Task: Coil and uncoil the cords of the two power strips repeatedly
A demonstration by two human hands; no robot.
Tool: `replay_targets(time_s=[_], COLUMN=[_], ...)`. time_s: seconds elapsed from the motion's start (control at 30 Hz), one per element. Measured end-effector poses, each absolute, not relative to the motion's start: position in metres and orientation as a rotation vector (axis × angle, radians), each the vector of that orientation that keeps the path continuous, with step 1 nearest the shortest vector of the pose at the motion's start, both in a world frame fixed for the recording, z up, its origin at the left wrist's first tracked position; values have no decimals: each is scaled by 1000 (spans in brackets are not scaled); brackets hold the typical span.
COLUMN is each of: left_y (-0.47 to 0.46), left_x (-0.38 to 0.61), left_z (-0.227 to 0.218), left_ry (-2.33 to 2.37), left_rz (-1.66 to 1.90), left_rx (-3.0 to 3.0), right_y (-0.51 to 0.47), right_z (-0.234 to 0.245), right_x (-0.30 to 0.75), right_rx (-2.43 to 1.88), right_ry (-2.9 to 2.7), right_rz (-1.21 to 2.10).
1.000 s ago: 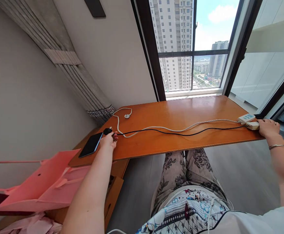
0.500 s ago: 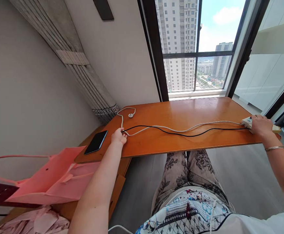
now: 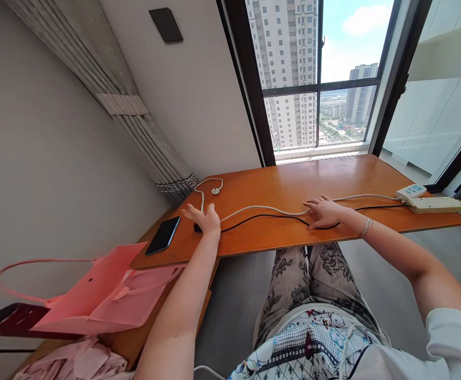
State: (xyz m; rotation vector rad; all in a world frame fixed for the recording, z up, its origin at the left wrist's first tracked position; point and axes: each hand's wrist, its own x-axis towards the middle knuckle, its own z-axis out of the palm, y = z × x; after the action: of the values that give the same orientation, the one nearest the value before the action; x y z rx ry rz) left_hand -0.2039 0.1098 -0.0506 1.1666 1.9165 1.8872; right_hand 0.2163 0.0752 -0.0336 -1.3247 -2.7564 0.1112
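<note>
My left hand [image 3: 206, 219] rests on the left part of the orange wooden table [image 3: 285, 184], fingers spread, over the black plug end [image 3: 197, 228] of a black cable [image 3: 270, 215]. My right hand [image 3: 325, 211] lies flat with fingers apart on the middle of the table, on the black cable and touching a white cable [image 3: 254, 208]. Both cables run to the right, to two power strips [image 3: 432, 203] at the table's right end. A dark phone [image 3: 162, 236] lies left of my left hand.
The white cable's plug [image 3: 215, 190] lies near the back left corner. A pink bag [image 3: 95, 295] lies at the left below the table's edge. A big window [image 3: 317, 74] stands behind the table. My patterned trousers [image 3: 313, 274] show under the front edge.
My right hand left the power strips at the right end and came to the middle of the table onto the cables. My left hand opened and moved right, away from the phone.
</note>
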Motion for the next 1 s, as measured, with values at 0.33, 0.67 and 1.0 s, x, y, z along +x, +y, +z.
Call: replay_targets(time_s=[0.33, 0.67, 1.0], left_y=[83, 102, 117], left_x=[-151, -167, -128], left_z=[-52, -54, -15], left_ry=[1603, 1764, 1305], left_rz=[524, 582, 1377], left_rx=[2572, 2429, 1791], right_y=[84, 77, 93], right_z=[-23, 35, 165], right_x=[190, 200, 201], right_rx=[-1469, -1564, -1213], right_ry=[-2964, -2524, -2012], right_rz=[152, 115, 408])
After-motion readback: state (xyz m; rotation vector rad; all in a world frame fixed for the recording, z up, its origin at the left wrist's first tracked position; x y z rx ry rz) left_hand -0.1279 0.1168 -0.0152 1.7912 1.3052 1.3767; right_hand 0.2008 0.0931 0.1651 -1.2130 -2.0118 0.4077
